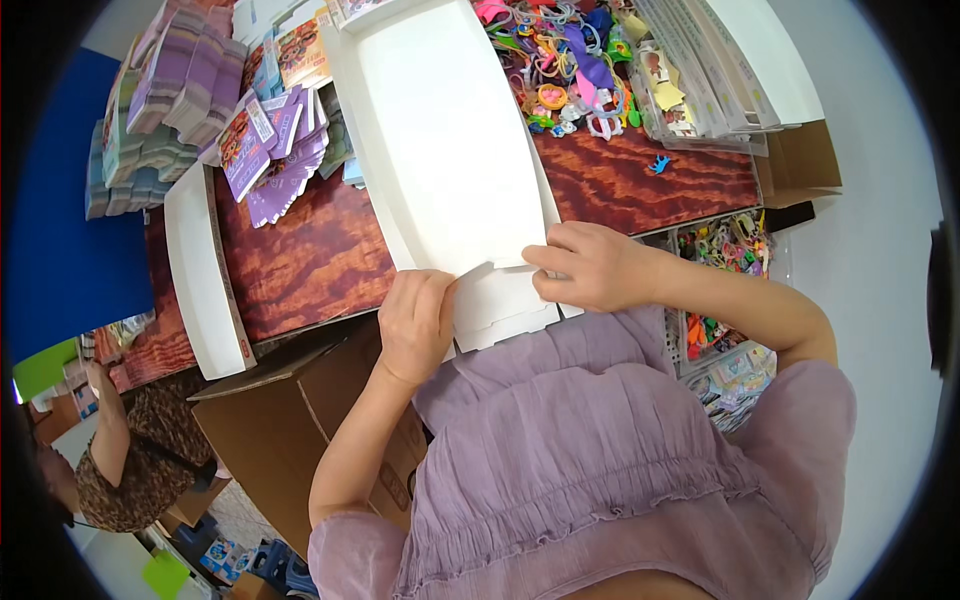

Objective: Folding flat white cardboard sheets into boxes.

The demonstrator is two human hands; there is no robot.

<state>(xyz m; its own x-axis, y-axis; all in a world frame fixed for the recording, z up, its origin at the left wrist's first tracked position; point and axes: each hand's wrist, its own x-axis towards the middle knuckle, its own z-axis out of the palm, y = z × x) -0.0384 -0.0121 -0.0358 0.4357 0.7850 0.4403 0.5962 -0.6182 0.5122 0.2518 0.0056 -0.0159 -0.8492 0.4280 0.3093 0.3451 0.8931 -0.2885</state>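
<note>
A long white cardboard box with low side walls lies on the table, its near end reaching past the front edge toward me. At that end a flat flap with notched edges hangs out, unfolded. My left hand grips the near left corner, fingers bent over the cardboard. On the near right corner, my right hand pinches the side panel between thumb and fingers. The undersides of both grips are hidden.
Purple card packs and tall stacks stand left, beside a narrow white tray. Colourful small trinkets and a clear bin lie right. A brown carton stands below the table; another person works at far left.
</note>
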